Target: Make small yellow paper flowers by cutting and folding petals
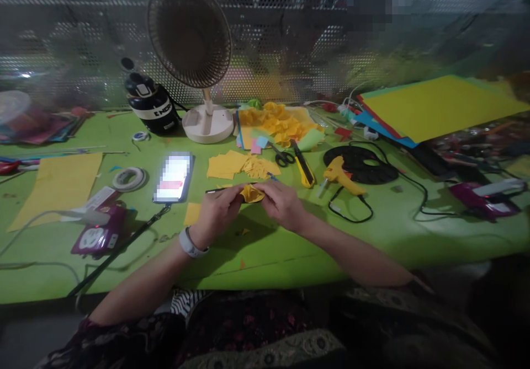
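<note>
Between my two hands is a small orange-yellow paper flower (pixel 252 193), with folded, ruffled edges. My left hand (pixel 219 209) pinches its left side, and a grey band circles that wrist. On the other side, the fingers of my right hand (pixel 284 203) are closed on the flower's edge. Under my left fingers a thin dark stick-like thing (pixel 214 191) shows in part; I cannot tell whether it is held. Just beyond my hands lie cut yellow paper pieces (pixel 226 165) and a heap of small yellow scraps (pixel 260 166).
Black scissors (pixel 285 158), a yellow box cutter (pixel 304 167) and a yellow glue gun (pixel 342 176) lie right of centre. A phone (pixel 173 177), tape roll (pixel 129 178) and purple power box (pixel 101 230) are at left. Behind stand a fan (pixel 208 123), a black bottle (pixel 153 107) and ruffled orange paper pieces (pixel 281 123).
</note>
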A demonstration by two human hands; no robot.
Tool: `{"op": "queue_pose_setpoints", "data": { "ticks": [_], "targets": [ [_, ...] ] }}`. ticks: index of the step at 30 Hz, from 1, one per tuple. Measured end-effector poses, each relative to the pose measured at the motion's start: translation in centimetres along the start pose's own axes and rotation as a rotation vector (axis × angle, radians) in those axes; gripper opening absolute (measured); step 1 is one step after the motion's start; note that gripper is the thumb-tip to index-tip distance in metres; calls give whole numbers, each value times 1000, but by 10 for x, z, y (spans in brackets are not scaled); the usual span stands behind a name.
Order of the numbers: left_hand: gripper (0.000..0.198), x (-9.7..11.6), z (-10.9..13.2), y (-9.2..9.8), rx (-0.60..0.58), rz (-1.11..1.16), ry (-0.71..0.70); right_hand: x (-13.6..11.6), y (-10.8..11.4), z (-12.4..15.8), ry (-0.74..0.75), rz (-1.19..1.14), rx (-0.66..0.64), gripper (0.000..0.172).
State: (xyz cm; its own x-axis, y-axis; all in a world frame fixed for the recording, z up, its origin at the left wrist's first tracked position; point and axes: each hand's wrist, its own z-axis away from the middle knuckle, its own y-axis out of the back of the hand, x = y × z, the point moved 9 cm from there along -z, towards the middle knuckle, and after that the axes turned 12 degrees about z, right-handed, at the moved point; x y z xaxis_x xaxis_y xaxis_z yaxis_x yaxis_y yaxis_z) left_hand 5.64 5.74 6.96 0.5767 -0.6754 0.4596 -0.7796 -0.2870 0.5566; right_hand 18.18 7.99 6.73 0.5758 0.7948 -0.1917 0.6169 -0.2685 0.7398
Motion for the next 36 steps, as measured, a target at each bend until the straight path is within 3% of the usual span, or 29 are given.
{"op": "queue_pose_setpoints", "data": {
  "ticks": [5, 11, 21, 29, 36],
  "targets": [
    [20, 5, 3, -4, 18, 8, -27, 10, -1, 1, -203, -193, -46, 20],
    [19, 6, 7, -13, -11, 18, -3, 14, -3, 3, -276, -250, -70, 23],
    [23, 16, 7, -15, -41, 19, -15, 5, -7, 8, -220, -199, -60, 38],
    [60, 27, 15, -27, -113, 19, -11, -20, -2, 8, -108, -52, -48, 55],
    [69, 39, 19, -30, -110, -82, -32, -46, -9, 13, 24, 10, -118, 84]
  ]
}}
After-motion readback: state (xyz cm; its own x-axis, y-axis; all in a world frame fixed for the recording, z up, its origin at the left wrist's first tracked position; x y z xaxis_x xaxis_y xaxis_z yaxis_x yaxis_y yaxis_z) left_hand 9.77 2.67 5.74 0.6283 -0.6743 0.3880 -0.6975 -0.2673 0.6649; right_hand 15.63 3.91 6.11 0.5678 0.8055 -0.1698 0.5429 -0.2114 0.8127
